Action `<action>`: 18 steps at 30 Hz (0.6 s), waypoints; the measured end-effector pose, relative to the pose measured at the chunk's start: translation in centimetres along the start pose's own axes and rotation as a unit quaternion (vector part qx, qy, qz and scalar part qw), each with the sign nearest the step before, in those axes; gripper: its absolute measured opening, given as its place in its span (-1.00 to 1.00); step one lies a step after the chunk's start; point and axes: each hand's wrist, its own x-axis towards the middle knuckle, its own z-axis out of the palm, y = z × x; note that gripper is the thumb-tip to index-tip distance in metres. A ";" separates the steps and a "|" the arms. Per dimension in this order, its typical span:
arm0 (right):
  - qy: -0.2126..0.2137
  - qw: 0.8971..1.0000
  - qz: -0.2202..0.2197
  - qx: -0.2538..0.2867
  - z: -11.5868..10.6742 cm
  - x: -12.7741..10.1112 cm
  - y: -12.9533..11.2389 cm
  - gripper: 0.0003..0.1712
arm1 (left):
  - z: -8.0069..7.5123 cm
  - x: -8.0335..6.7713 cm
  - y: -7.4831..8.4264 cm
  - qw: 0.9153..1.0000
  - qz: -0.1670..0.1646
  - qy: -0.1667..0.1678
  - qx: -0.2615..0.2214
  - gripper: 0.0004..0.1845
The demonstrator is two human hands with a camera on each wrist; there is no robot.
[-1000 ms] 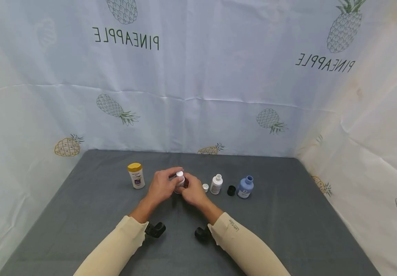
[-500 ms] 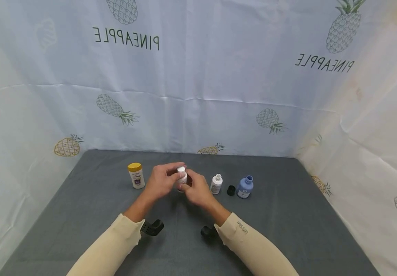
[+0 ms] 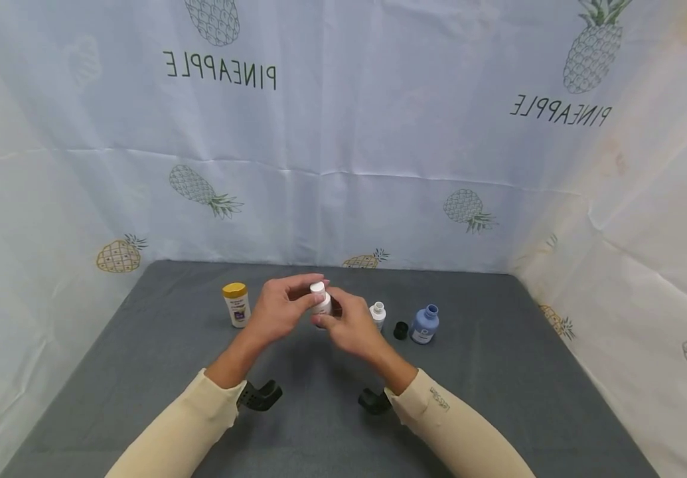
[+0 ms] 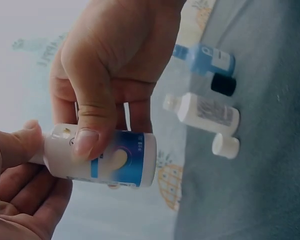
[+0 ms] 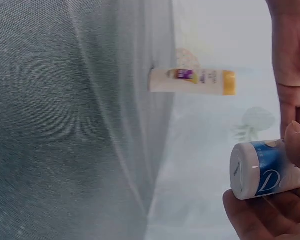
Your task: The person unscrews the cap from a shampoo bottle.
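Note:
Both hands hold a small white bottle with a blue label (image 3: 320,299) above the grey table (image 3: 498,372), near its middle. My left hand (image 3: 294,300) pinches the white cap end with thumb and fingers. My right hand (image 3: 336,320) grips the body. In the left wrist view the bottle (image 4: 105,160) lies sideways, the right thumb pressed on its label. The right wrist view shows the bottle's base (image 5: 262,170) held by curled fingers.
A yellow-capped bottle (image 3: 236,305) stands to the left. To the right are an open white bottle (image 3: 377,315), a black cap (image 3: 400,330) and an open blue bottle (image 3: 425,324). A loose white cap (image 4: 225,146) lies by the white bottle. Pineapple-print cloth walls surround the table.
The hands have lifted the bottle off the table and carried it slightly up and to the right; the right hand now hides the loose white cap in the head view.

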 end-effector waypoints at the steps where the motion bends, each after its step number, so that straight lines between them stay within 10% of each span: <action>1: -0.001 1.000 -0.005 -0.002 -0.3 -0.2 -0.2 -0.52 | 0.0 0.0 0.2 1.000 0.004 -0.001 -0.001 -0.57; 18: 0.003 0.999 -0.041 0.023 -2.7 -2.2 -2.3 -0.51 | -0.4 -1.1 2.6 0.992 0.073 -0.033 -0.094 -0.57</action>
